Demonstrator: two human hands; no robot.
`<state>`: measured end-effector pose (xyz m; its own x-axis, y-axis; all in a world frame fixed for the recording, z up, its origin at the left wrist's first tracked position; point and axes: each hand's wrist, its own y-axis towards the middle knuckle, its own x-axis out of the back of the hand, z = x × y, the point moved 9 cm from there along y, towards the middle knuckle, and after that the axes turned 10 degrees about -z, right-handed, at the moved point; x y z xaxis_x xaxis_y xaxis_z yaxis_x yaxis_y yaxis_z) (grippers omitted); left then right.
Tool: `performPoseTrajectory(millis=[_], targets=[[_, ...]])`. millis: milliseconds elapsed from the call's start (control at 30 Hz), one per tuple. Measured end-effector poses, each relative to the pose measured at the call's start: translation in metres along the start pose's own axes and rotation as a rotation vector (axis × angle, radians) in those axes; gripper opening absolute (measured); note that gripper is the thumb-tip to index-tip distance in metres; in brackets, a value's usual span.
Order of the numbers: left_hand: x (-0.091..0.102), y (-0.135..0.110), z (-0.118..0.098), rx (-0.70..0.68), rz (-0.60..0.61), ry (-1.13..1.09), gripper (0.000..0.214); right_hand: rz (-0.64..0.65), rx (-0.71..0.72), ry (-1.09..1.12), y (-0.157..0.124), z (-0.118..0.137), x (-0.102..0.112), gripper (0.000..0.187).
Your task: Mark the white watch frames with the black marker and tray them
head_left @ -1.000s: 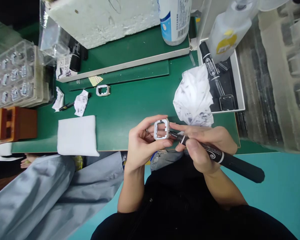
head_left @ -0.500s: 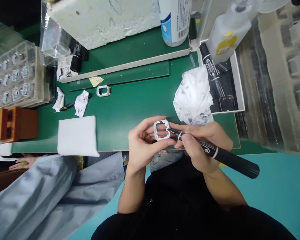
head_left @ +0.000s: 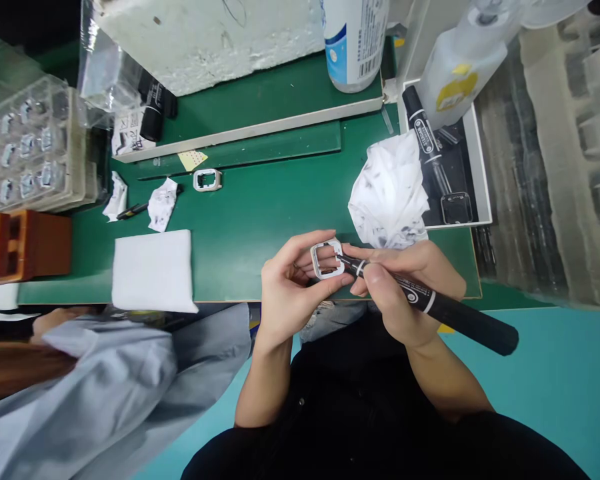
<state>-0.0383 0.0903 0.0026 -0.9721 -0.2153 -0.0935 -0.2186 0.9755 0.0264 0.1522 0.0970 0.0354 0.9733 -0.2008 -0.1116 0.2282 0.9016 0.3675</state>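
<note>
Between the thumb and fingers of my left hand is a small white watch-case frame, square with rounded corners and an open middle. My right hand grips a black marker pen like a writing pen. Its dark tip touches or nearly touches the right side of the frame. A second, similar white frame lies on the green bench, up and to the left of my hands. Just above my right hand sits a crumpled white cloth with dark smudges.
A white box at right holds another marker and a dark square piece. Bottles stand behind. A folded white cloth, orange bins and clear trays of parts are at left. A co-worker's grey sleeve is close by.
My left hand and the frame have shifted slightly right, and the frame has tilted a little against the marker tip. The co-worker's arm at lower left has moved.
</note>
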Motion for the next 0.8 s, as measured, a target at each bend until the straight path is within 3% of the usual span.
performPoseTrajectory(millis=[267, 433, 633, 800], targets=[[0.0016, -0.0008, 0.0011, -0.062, -0.016, 0.068, 0.06, -0.03, 0.01, -0.027, -0.0021, 0.0018, 0.0008, 0.01], [0.0013, 0.0001, -0.0005, -0.071, -0.02, 0.087, 0.058, 0.044, -0.076, -0.056, 0.0041, -0.0003, -0.0028, 0.012], [-0.0001, 0.0013, -0.0037, -0.07, -0.029, 0.11, 0.053, 0.048, -0.06, -0.03, 0.0051, 0.0002, -0.0021, 0.013], [0.0009, 0.0013, -0.0036, -0.073, -0.028, 0.128, 0.053, 0.126, -0.073, -0.032, 0.0051, -0.0021, -0.0008, 0.014]])
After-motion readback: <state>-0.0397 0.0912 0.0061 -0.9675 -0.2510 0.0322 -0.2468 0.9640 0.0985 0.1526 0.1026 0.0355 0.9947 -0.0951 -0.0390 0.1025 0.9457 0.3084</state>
